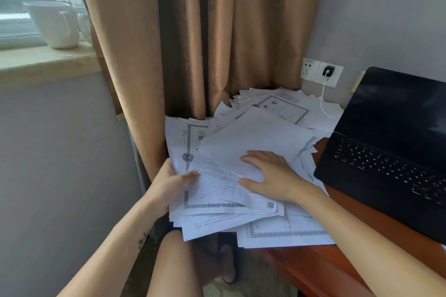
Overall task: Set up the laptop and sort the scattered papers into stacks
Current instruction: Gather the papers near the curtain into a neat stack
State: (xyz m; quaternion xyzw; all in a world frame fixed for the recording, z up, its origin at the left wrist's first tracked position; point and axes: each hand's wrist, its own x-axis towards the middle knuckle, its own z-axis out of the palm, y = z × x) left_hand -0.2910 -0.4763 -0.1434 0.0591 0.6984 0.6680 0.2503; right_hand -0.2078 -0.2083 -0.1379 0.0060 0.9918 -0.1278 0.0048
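Left hand (169,183) gripped the papers (253,142) at their left edge, thumb on top, probably to gather the heap overhanging the desk (325,265). Right hand (272,176) lay flat on top, fingers straight, likely pinning sheets against sliding. Laptop (386,147) sat open just beside the pile, screen dark.

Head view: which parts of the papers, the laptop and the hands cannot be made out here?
All in the head view:
- Print on the papers: too small and blurred.
- Laptop: right side cut off by the frame edge.
- Left hand: fingers hidden under the papers it grips.
- Desk: mostly covered by papers.
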